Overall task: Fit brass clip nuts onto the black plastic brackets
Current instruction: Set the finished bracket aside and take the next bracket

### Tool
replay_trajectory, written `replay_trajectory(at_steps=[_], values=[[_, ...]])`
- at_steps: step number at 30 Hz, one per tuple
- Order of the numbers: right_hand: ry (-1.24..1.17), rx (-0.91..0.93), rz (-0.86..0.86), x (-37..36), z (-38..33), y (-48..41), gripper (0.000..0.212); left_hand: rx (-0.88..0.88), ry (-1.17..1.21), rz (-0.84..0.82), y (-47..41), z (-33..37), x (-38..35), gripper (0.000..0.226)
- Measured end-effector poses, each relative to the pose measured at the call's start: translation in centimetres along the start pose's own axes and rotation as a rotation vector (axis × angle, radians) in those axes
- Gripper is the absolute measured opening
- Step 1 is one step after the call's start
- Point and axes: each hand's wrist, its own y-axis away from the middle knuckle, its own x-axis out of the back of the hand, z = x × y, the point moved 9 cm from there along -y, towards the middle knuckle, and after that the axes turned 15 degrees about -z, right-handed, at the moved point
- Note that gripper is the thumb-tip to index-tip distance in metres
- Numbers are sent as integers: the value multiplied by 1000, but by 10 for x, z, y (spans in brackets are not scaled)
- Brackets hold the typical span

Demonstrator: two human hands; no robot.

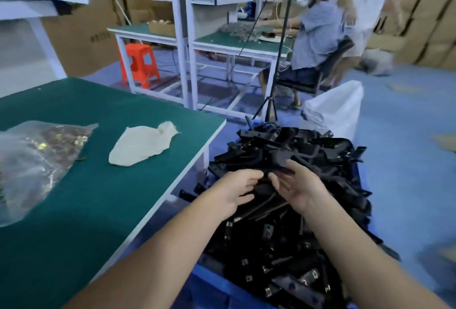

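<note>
Off the right edge of the green table [98, 197], a heap of black brackets [283, 158] overflows a blue crate [209, 284]. On the table lie a clear bag of brass clip nuts [37, 155] and a pale cloth [140, 147]. Over the heap, the right hand [299, 189] is spread with its palm inward. The left hand [232, 190] curls at a bracket, and I cannot tell whether it grips.

Views: one, a wide-angle camera worn on a person's head.
Position: above and behind the wearer's forearms, beside the corner of the green desk [98, 210].
Direction: forward and steeply down onto the heaped black brackets [283, 234].
Nearness: close, with the left hand [237, 190] and right hand [301, 190] mid-frame at arm's reach.
Far field: the lens also catches the blue floor [407, 160] and a seated worker [313, 37] along the top edge.
</note>
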Motion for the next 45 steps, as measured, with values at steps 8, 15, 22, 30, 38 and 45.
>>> replay_trajectory(at_steps=[8, 15, 22, 30, 38, 45], values=[[141, -175, -157, -51, 72, -15, 22, -217, -194, 199, 22, 24, 52, 32], [362, 8, -485, -198, 107, 35, 37, -464, -43, 450, 128, 59, 113, 9], [656, 131, -884, -362, 156, 106, 29, -641, -183, 837, 306, 88, 203, 36], [803, -30, -1236, -516, 319, 165, 22, -427, -292, 1567, 539, -4, 342, 16], [1075, 163, -1217, -604, 402, 163, 23, 161, -748, 1628, 597, -80, 385, 33], [1455, 380, -1316, -683, 450, 170, 40, 122, -777, 1643, 601, -76, 409, 18]])
